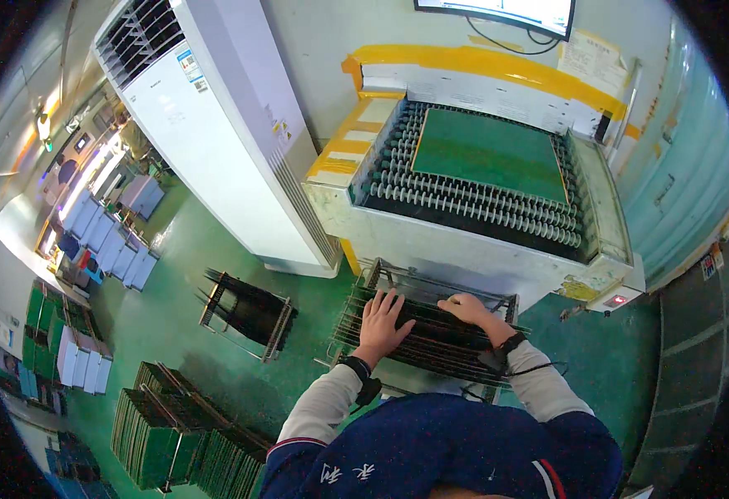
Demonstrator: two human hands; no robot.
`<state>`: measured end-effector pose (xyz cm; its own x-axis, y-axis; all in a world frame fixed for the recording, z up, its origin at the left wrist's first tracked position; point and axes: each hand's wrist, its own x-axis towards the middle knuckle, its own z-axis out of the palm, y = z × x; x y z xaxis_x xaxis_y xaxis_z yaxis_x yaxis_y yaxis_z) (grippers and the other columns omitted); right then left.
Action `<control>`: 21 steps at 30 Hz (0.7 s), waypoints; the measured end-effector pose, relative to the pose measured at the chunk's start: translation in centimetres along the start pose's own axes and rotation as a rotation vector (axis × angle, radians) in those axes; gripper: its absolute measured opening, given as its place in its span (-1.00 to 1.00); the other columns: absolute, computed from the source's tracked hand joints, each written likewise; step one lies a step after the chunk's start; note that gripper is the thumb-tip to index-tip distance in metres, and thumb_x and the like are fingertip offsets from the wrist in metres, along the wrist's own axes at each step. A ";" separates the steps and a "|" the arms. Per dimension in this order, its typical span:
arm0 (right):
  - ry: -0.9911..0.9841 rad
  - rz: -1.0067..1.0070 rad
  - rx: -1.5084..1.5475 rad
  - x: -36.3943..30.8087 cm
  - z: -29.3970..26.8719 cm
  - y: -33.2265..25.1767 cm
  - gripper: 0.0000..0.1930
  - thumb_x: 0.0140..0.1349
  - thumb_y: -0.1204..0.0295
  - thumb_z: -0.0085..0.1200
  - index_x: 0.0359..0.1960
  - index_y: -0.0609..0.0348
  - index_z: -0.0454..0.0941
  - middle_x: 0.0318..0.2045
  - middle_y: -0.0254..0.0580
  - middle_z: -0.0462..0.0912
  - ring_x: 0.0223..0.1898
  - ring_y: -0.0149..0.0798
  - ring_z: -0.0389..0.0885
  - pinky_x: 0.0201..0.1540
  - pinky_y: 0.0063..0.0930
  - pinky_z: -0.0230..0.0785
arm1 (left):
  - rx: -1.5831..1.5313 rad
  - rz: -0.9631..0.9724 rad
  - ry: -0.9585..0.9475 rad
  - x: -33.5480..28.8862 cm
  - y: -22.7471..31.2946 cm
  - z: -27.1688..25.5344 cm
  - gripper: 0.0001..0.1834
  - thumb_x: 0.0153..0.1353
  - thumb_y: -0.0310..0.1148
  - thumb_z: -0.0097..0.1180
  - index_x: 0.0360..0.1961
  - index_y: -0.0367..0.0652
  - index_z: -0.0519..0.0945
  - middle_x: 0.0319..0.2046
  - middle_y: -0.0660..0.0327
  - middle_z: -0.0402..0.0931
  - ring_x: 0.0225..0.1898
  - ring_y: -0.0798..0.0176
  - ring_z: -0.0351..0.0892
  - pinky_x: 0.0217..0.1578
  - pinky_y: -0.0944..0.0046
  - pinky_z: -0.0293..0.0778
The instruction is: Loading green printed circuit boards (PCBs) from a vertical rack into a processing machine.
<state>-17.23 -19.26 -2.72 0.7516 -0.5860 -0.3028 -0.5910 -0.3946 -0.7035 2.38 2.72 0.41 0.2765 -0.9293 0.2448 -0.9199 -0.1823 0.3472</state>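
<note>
Head view, left hand [384, 323] splayed, right hand [467, 309] curled, grip unclear, dark racked panels [432, 334] beneath both

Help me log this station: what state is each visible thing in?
Bare left hand: open, spread
Bare right hand: partly curled
Thin dark panels: racked on edge
Green rectangular panel: flat on grey rollers
Black-framed flat screen: lit
Tall white air conditioner: upright, running unclear

Near the centre of the frame, the left hand [385, 323] spreads over dark boards [439, 333] in a wire rack [347, 320]; the right hand [468, 309], fingers bent, is beside it. Above, a green panel [493, 154] lies on rollers [472, 193]. Green boards [144, 441] stand lower left.
</note>
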 end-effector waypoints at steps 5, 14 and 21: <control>0.026 -0.028 -0.093 0.1 -0.4 -1.1 -0.32 0.27 -0.33 0.18 -0.14 0.11 0.82 -0.29 0.00 0.80 -0.22 0.01 0.77 -0.13 -0.08 0.53 | 0.016 0.002 0.008 -0.1 0.0 0.0 -0.23 0.34 0.13 0.23 0.44 -0.08 0.45 0.50 0.07 0.28 0.56 -0.19 0.11 0.50 -0.23 0.07; 0.026 0.078 -0.341 -0.5 0.3 -2.2 -0.45 0.23 -0.25 0.16 -0.20 -0.03 0.81 -0.14 0.03 0.80 -0.07 0.18 0.75 0.02 0.08 0.58 | 0.025 0.009 0.006 0.1 -0.2 0.4 -0.23 0.34 0.13 0.22 0.45 -0.08 0.45 0.51 0.06 0.27 0.56 -0.18 0.11 0.50 -0.21 0.07; 0.046 0.095 -0.359 -0.9 0.2 -2.8 -0.47 0.22 -0.23 0.18 -0.18 -0.04 0.80 -0.17 0.00 0.80 -0.07 0.16 0.76 0.01 0.09 0.59 | 0.033 -0.003 -0.015 0.2 0.0 -0.1 -0.23 0.34 0.13 0.22 0.45 -0.08 0.45 0.52 0.05 0.26 0.57 -0.18 0.09 0.50 -0.21 0.07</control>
<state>-16.25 -17.47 -0.62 0.6792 -0.6602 -0.3208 -0.7289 -0.5551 -0.4007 2.46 2.53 0.54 0.2757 -0.9333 0.2303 -0.9277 -0.1956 0.3180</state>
